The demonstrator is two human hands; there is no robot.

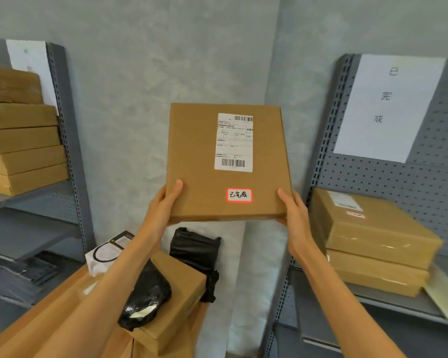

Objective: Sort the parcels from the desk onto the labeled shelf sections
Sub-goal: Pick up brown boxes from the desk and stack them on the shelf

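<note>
A flat brown cardboard parcel (197, 161) is held up in front of the wall, top face toward me. It carries a white shipping label and a small red-bordered sticker with handwritten characters. My left hand (166, 202) grips its lower left corner and my right hand (294, 210) grips its lower right corner. The right shelf (388, 303) has a white paper sign (383, 107) with matching characters and holds two stacked brown parcels (373, 241). On the left shelf (34, 197) sits a stack of several brown parcels (23, 151).
Below my arms the desk (49, 329) holds a brown box (176, 293), two black plastic-wrapped parcels (148, 298) (194, 249) and a white box (106, 254). Grey items lie on the lower left shelf.
</note>
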